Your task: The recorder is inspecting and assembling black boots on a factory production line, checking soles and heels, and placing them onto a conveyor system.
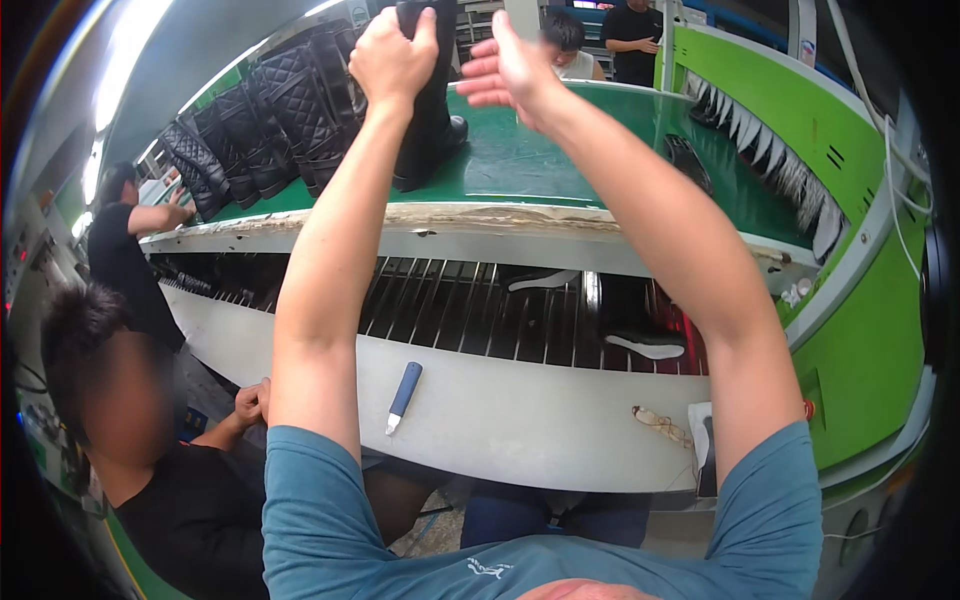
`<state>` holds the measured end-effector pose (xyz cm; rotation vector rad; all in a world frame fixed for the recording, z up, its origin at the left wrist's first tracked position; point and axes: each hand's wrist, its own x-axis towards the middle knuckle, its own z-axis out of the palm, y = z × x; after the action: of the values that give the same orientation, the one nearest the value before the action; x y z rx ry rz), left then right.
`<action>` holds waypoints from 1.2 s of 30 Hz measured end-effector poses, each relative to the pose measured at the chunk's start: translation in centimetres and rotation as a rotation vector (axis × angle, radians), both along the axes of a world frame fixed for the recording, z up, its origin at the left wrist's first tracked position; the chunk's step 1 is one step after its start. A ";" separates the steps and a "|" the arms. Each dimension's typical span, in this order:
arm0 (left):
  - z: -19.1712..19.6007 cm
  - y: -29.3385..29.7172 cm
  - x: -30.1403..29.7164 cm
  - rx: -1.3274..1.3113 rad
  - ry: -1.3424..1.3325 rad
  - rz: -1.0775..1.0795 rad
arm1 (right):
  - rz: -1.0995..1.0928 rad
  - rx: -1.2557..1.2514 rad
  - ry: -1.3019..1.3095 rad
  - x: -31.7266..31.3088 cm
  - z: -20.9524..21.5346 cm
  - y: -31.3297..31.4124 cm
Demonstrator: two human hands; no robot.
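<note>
From the head view, I see the person's left hand [393,58] curled firmly round the top of a black boot [428,120] — upright at the green worktop [540,165], right of a row of quilted boots [300,95]. The right hand [512,75] is spread wide beside it — holding nothing. Nearer, a blue-handled tool [406,390] lies on a pale ledge [540,430].

I'm on a shoe factory line: black boots [298,112] rowed on green worktop [540,165], fringed machine [850,130], co-workers [190,520] around.
</note>
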<state>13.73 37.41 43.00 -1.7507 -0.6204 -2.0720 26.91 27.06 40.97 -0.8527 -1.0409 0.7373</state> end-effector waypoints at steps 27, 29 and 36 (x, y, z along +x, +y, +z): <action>-3.3 -3.5 -6.5 0.367 -0.030 0.174 | -0.103 0.525 -0.854 -12.0 -15.8 -10.4; -8.4 -6.7 -1.3 0.084 0.224 -0.384 | 0.027 0.177 -1.426 -8.6 -22.8 -15.0; -16.0 -8.5 0.0 -0.175 0.624 -0.257 | -0.404 -0.434 -1.514 7.6 -37.9 -4.6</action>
<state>13.71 28.86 26.96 -2.5239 -0.4059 -1.4957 34.50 22.47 3.06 -2.0413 -1.9308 -0.2006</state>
